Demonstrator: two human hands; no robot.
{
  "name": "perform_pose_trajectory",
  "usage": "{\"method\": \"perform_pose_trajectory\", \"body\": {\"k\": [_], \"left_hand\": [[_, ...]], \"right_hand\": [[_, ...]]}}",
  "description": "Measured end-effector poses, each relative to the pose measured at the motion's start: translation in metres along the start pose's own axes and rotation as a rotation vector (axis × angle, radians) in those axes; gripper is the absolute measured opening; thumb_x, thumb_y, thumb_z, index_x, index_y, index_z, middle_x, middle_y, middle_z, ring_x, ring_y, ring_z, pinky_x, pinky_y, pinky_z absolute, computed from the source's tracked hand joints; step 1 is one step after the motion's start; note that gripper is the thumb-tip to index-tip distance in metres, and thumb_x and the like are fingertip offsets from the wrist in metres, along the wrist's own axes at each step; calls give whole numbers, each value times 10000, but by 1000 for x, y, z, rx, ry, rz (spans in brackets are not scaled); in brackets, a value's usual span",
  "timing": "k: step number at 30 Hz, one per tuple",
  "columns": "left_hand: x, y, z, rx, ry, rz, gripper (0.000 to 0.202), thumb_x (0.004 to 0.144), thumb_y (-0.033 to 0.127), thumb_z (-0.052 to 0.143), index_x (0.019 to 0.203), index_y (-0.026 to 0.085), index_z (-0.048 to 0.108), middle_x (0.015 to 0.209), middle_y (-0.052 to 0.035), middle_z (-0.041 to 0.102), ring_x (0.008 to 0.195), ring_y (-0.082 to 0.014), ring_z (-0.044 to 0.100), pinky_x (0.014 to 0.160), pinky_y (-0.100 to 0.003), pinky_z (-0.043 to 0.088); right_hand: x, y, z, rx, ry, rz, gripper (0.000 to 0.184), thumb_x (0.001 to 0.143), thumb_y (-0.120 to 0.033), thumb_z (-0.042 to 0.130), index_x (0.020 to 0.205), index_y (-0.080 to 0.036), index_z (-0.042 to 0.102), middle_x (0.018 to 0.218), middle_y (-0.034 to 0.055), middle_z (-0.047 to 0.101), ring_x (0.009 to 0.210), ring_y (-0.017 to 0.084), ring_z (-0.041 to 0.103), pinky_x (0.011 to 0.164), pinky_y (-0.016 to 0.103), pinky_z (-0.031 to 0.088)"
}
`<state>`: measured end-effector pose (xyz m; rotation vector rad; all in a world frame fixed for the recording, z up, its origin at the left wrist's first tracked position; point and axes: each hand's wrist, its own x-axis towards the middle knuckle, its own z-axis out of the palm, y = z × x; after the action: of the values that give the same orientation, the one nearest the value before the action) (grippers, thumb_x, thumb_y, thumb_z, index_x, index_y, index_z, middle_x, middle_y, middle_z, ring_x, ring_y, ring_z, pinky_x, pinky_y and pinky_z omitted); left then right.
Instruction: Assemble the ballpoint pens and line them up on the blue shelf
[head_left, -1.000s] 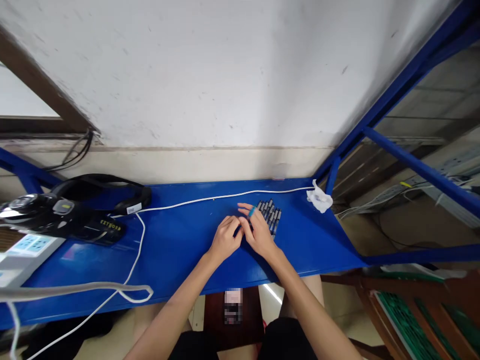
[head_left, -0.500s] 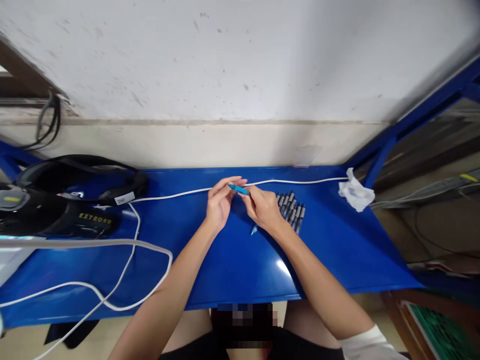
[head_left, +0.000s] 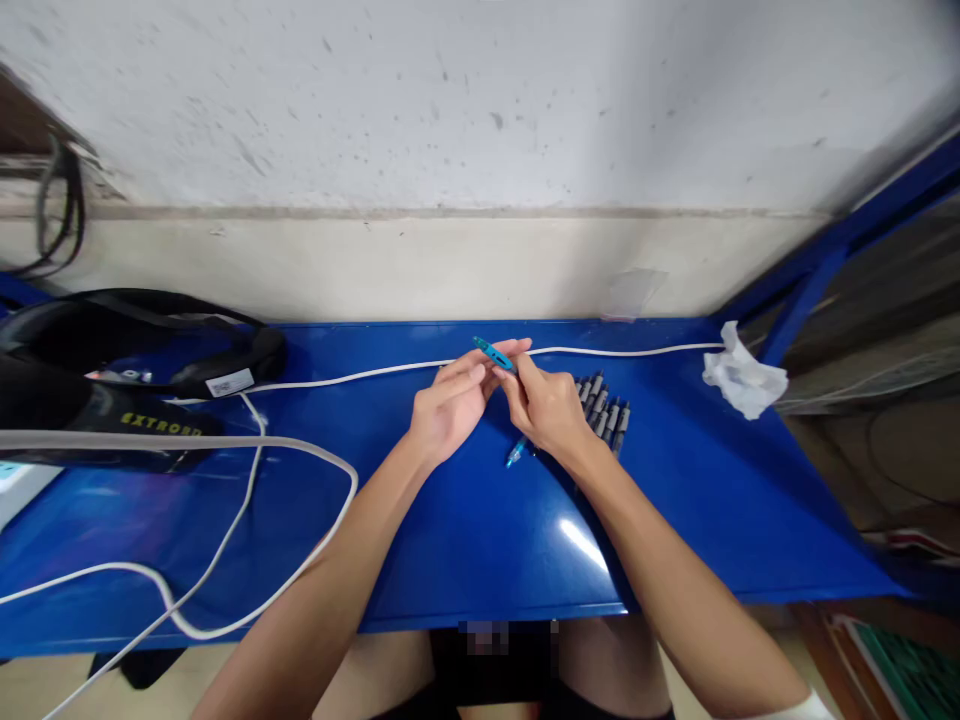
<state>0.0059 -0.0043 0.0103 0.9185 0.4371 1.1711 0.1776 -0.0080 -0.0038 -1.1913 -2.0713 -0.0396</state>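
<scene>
A light-blue pen (head_left: pixel 493 354) is pinched in the fingers of my right hand (head_left: pixel 551 408), one end pointing up and left. My left hand (head_left: pixel 454 408) is open just left of it, palm turned towards the right, fingers stretched out behind the pen. Whether those fingers touch the pen I cannot tell. Below my right hand, a second blue pen (head_left: pixel 515 453) lies partly hidden on the blue table (head_left: pixel 480 540). Several grey-and-black pens (head_left: pixel 606 408) lie side by side just right of my right hand, partly covered by it.
A white cable (head_left: pixel 375 372) runs along the back of the table to a crumpled white tissue (head_left: pixel 744 372). More cable (head_left: pixel 349 490) loops at left, near a black strapped device (head_left: pixel 127 420). The wall (head_left: pixel 450 265) stands behind, and a blue metal frame (head_left: pixel 806 300) rises at right.
The pen has turned to a steeper slant between my hands. My left hand's fingers have stretched further to the right. The whole view has shifted slightly.
</scene>
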Motion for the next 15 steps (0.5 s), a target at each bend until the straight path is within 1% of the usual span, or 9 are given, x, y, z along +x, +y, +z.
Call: {"method": "perform_pose_trajectory", "body": {"k": [3, 6, 8, 11, 13, 15], "left_hand": [[0, 1, 1, -10, 4, 22, 364, 986, 445, 788, 1259, 213, 850, 1480, -133, 753, 1561, -381, 541, 1326, -507, 372], [2, -3, -3, -1, 40, 30, 351, 985, 420, 828, 1291, 248, 836, 1389, -117, 802, 1543, -355, 567, 1305, -498, 398], [4, -7, -6, 10, 69, 40, 324, 967, 422, 857, 1241, 250, 848, 1313, -114, 830, 1506, -355, 605, 1273, -499, 437], [6, -13, -8, 32, 139, 81, 282, 923, 437, 905, 1122, 240, 874, 1221, -108, 849, 1403, -351, 688, 1222, -494, 490], [7, -17, -7, 51, 207, 119, 288, 889, 446, 935, 1073, 232, 883, 1180, -104, 854, 1330, -336, 731, 1199, -488, 508], [8, -20, -5, 64, 271, 145, 315, 863, 458, 955, 1066, 226, 890, 1147, -105, 859, 1269, -316, 757, 1185, -485, 517]], "right_hand": [[2, -3, -3, -69, -101, 52, 463, 1196, -412, 329, 1179, -129, 696, 783, 91, 781, 598, 186, 677, 560, 296, 317], [3, -6, -5, -91, -190, 89, 467, 1196, -421, 328, 1244, -132, 692, 811, 98, 803, 619, 204, 710, 568, 290, 333], [4, -8, -6, -82, -233, 109, 470, 1198, -417, 327, 1339, -127, 669, 869, 108, 823, 638, 213, 729, 583, 286, 359], [4, -11, -4, -62, -282, 137, 492, 1204, -407, 315, 1477, -117, 603, 942, 123, 840, 678, 228, 757, 613, 288, 396], [5, -12, -3, -52, -310, 164, 501, 1204, -406, 318, 1517, -108, 572, 929, 120, 837, 695, 241, 766, 622, 293, 406], [5, -13, -2, -28, -335, 189, 497, 1203, -405, 323, 1527, -110, 557, 924, 112, 834, 718, 248, 774, 636, 293, 418]]}}
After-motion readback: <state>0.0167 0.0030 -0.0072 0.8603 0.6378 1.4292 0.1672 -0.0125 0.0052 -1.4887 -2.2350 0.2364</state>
